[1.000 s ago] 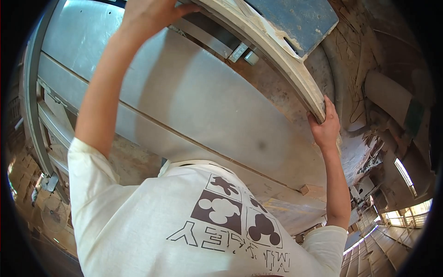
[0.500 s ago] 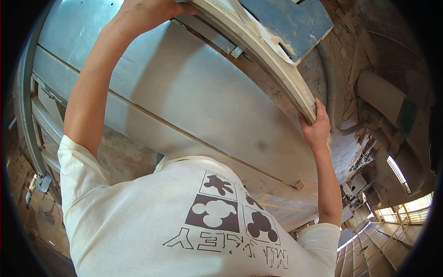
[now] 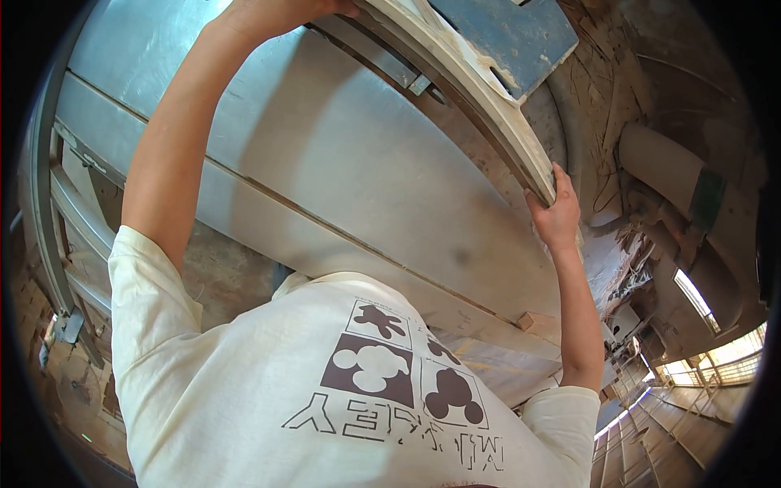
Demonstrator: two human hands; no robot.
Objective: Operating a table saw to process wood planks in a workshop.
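Note:
A long, pale wooden strip (image 3: pixel 484 102), bowed by the fisheye view, runs from the top middle down to the right above a metal machine table. At its near right end my right hand (image 3: pixel 556 215) is closed round it, thumb on the near side and fingers on the far side. My left hand (image 3: pixel 281 15) reaches the strip's far left part at the top edge of the picture. Its thumb tip touches the strip, while the other fingers are mostly cut off or hidden. Beyond the strip lies a blue metal plate (image 3: pixel 508 37) with a dusty, pale edge.
The broad grey metal table (image 3: pixel 390 179) has a long slot across it and lies between my arms. A metal rail frame (image 3: pixel 77 215) stands at the left. A small wooden block (image 3: pixel 537 323) sits at the table's right edge. Ducts (image 3: pixel 663 154) and wood scraps (image 3: pixel 639 272) fill the right.
My left hand has shifted slightly right and up, further out of the picture. The strip's right end and my right hand sit slightly higher. The right hand keeps its hold.

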